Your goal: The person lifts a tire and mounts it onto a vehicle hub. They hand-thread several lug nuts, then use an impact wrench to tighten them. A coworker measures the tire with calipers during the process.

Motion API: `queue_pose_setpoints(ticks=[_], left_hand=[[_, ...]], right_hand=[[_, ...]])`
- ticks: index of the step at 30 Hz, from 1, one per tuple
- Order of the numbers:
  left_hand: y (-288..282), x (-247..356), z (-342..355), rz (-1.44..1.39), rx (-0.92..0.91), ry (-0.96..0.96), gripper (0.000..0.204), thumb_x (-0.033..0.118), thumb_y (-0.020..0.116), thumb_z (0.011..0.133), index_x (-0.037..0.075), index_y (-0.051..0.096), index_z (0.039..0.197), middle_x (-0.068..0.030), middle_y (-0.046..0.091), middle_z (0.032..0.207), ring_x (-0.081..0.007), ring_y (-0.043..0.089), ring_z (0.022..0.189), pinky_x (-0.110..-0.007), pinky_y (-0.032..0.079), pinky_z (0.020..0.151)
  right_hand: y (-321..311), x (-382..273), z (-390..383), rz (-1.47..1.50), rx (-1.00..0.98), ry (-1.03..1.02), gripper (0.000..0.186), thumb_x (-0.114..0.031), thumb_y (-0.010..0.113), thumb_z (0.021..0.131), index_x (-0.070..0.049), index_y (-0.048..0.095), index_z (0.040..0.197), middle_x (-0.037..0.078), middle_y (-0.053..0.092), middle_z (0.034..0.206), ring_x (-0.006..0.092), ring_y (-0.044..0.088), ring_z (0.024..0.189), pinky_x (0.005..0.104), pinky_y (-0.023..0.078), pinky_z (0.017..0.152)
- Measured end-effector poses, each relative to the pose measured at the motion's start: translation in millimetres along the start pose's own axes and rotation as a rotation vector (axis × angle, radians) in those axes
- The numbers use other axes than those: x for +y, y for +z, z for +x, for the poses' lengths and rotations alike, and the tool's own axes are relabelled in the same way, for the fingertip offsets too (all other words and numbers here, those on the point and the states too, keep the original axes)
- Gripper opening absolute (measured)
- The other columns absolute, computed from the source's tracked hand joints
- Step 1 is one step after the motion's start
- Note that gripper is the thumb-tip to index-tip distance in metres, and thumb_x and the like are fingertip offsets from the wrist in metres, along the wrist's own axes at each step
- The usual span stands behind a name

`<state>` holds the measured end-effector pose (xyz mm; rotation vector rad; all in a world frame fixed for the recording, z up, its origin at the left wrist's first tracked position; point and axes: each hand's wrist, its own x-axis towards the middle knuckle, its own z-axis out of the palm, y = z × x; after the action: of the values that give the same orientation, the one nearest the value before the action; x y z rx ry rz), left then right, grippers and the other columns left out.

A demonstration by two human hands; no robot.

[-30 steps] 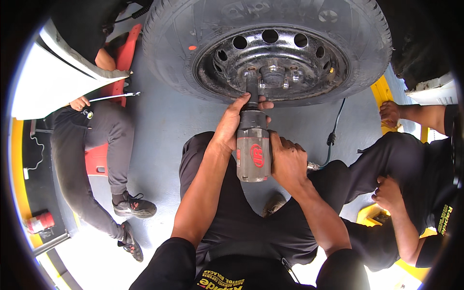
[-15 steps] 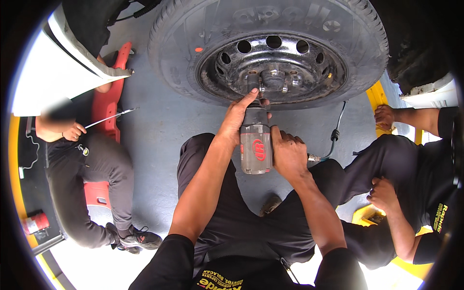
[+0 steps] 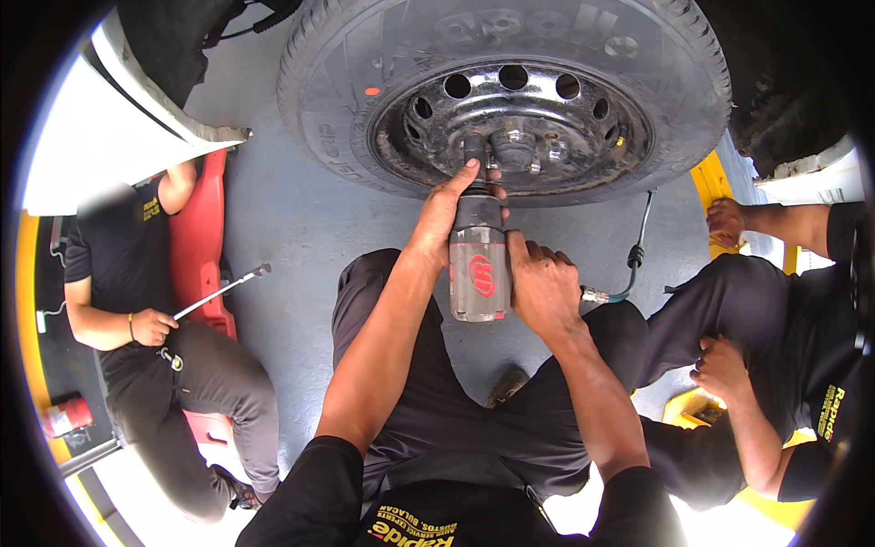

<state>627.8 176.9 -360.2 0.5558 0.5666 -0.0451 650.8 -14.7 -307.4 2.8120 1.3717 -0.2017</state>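
Observation:
A grey-and-black air impact wrench (image 3: 477,273) points away from me with a black socket (image 3: 474,148) on its nose. Its socket end sits at the hub area of a black steel wheel (image 3: 406,146); whether it is seated on a lug nut is hard to tell. My left hand (image 3: 447,214) wraps the wrench's front end, thumb lying along the top near the socket. On the right side, my right hand (image 3: 545,281) is closed round the handle, mostly hidden by the fingers. Lug nuts (image 3: 536,168) show on the hub, right of the socket. A tire (image 3: 333,100) surrounds the wheel.
An air hose (image 3: 631,273) runs from the wrench's handle toward the tire. On the left, a person (image 3: 123,264) on a red creeper (image 3: 202,237) holds a long metal bar (image 3: 219,292). At right, another person's hand (image 3: 725,221) touches a yellow post (image 3: 709,182).
The person on the left has moved, and their metal bar now shows lower with its head visible. My hands and the impact wrench have shifted slightly left and up.

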Motion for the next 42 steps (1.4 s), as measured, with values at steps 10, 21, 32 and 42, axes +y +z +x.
queue_pose_setpoints(ticks=[10, 21, 32, 42], left_hand=[[32.8, -32.7, -20.8, 0.008, -0.151, -0.008, 0.055, 0.048, 0.042, 0.112, 0.003, 0.069, 0.130, -0.0129, 0.078, 0.105, -0.0212, 0.074, 0.091, -0.038, 0.062, 0.079], [71.2, -57.2, 11.5, -0.051, -0.270, 0.017, 0.056, 0.039, 0.037, 0.113, -0.003, 0.062, 0.142, -0.0188, 0.077, 0.122, -0.0255, 0.076, 0.095, -0.039, 0.065, 0.084], [83.8, -45.9, 17.7, 0.008, -0.119, 0.027, 0.052, 0.045, 0.070, 0.105, 0.002, 0.064, 0.135, -0.0167, 0.079, 0.120, -0.0243, 0.077, 0.090, -0.038, 0.065, 0.077], [88.1, -46.2, 24.6, 0.057, -0.126, 0.041, 0.053, 0.047, 0.073, 0.103, 0.003, 0.068, 0.132, -0.0116, 0.077, 0.112, -0.0216, 0.075, 0.086, -0.037, 0.063, 0.076]], right_hand=[[-4.7, 27.5, -54.1, 0.152, 0.038, 0.055, 0.071, -0.007, 0.083, 0.072, -0.005, 0.059, 0.140, 0.012, 0.075, 0.098, 0.0321, 0.077, 0.094, 0.0458, 0.059, 0.083], [-13.1, 68.1, -68.9, 0.205, 0.081, 0.168, 0.069, -0.003, 0.079, 0.076, -0.003, 0.060, 0.143, 0.016, 0.077, 0.108, 0.0376, 0.076, 0.098, 0.0495, 0.059, 0.084], [-16.2, 77.3, -47.3, 0.177, 0.037, 0.133, 0.047, 0.000, 0.079, 0.077, -0.002, 0.054, 0.116, 0.018, 0.076, 0.098, 0.0409, 0.077, 0.093, 0.0523, 0.060, 0.080], [-17.4, 85.0, -45.6, 0.143, 0.077, 0.096, 0.042, 0.001, 0.078, 0.077, -0.003, 0.054, 0.112, 0.018, 0.076, 0.093, 0.0411, 0.077, 0.087, 0.0510, 0.060, 0.075]])
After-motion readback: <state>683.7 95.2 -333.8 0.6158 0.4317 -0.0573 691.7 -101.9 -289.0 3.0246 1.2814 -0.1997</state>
